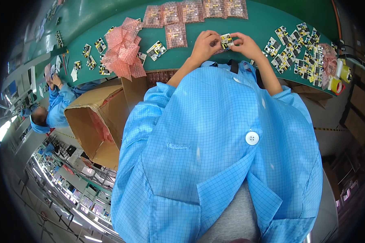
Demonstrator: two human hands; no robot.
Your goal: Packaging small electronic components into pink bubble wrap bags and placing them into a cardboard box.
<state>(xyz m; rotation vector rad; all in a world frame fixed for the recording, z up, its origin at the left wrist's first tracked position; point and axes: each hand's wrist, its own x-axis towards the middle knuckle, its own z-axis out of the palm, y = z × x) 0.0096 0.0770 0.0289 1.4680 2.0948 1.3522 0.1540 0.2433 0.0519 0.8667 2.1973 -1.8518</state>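
I am clamping my left fingers point(210, 36) and right fingers point(239, 36) on opposite sides of one circuit board point(227, 41), holding it between my hands over the green surface point(207, 25). Six pink bubble-wrap packs point(175, 35) are lying to its left and beyond, five in a row and one nearer me, while a cluster of boards point(286, 56) on my right is overlapping too much for counting. One open cardboard box point(78, 109) is standing at my left, containing pink wrapping point(101, 125).
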